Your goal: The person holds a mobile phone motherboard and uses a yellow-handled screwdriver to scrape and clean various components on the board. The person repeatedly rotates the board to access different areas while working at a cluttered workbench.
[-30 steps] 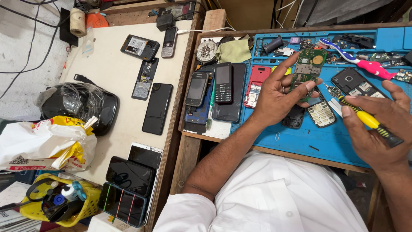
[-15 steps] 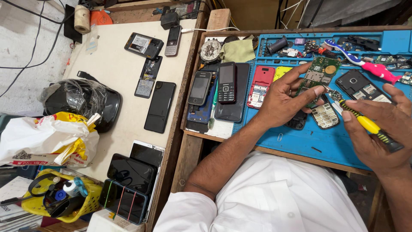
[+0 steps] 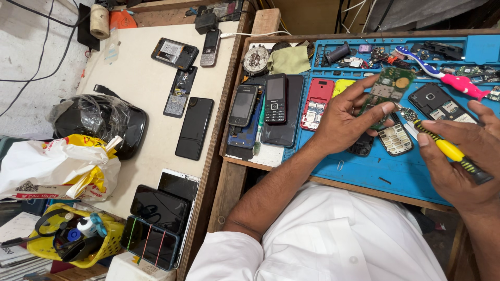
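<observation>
Left hand: my left hand (image 3: 341, 122) sits right of centre in the frame, over the blue work mat (image 3: 364, 171), fingers spread.
Left grip: closed on the green circuit board (image 3: 388, 89), thumb under its lower edge, fingertips along its left side.
Circuit board: upper right of the frame, lifted off the mat; long axis runs from lower left to upper right, the end with the round gold pad pointing toward the top right, component face turned up to me.
Right hand: my right hand (image 3: 461, 156) is at the right edge of the frame, lower than the board.
Right grip: wrapped around the yellow-handled screwdriver (image 3: 448, 149); its long axis slants from lower right to upper left, the tip aimed at the board's lower right corner, just beside it. I cannot tell whether it touches.
Below the board: a grey phone keypad (image 3: 395, 139) lies flat on the mat, between my two hands.
Right of the board: an opened black phone back (image 3: 436, 104), and above it a toothbrush (image 3: 442, 75) with a pink handle.
Left of my hand: a red phone shell (image 3: 317, 98) on the mat, then a black keypad phone (image 3: 275, 98) and a grey touchscreen phone (image 3: 244, 105) lying upright side by side.
Table: a pale table (image 3: 140, 88) fills the upper left, carrying a black smartphone (image 3: 194, 127) face down.
</observation>
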